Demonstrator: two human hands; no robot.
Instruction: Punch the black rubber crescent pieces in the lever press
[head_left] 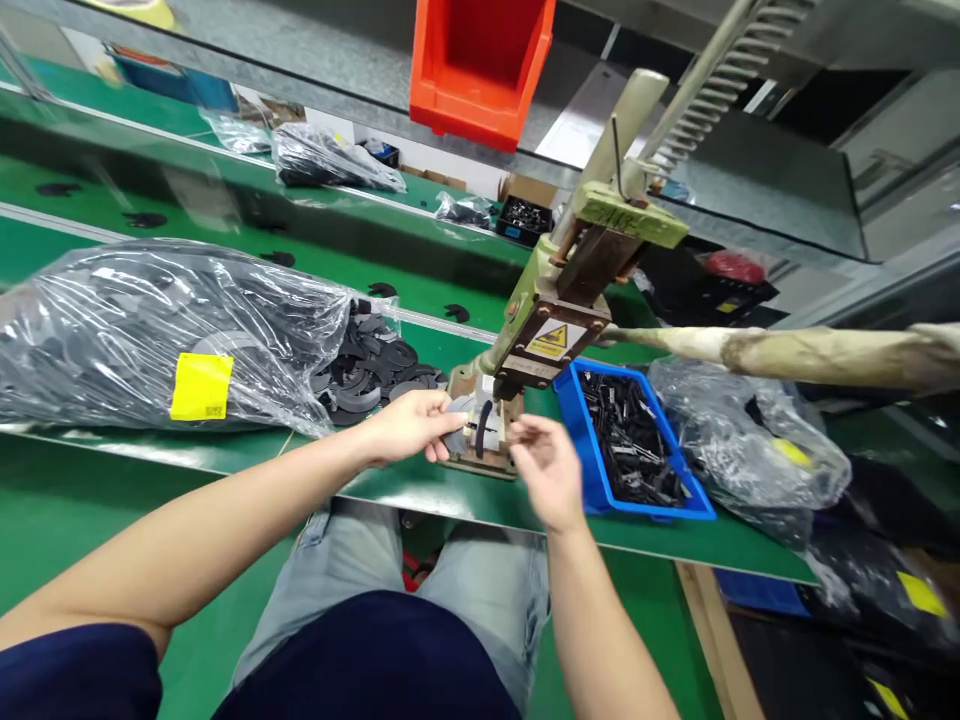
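Observation:
A green hand press [551, 310] stands on the bench, with a warning label on its front. On its base sits a pale fixture [491, 430] holding a dark curved strip, under the ram. My left hand [411, 425] reaches the fixture's left side, thumb and fingers pinched on a grey curved plastic part [455, 442]. Just right of the fixture is my right hand [549, 468], slightly blurred, its thumb and fingers apart with nothing visible in them. Loose dark curved parts [367, 370] spill from a clear plastic bag [150, 330] to the left.
A blue bin [652, 515] full of small black parts stands right of the press. The press's long lever [825, 355] sticks out to the right, above another plastic bag [757, 450]. An orange bin [480, 115] sits on the shelf overhead. Several dark parts lie on the green strip behind.

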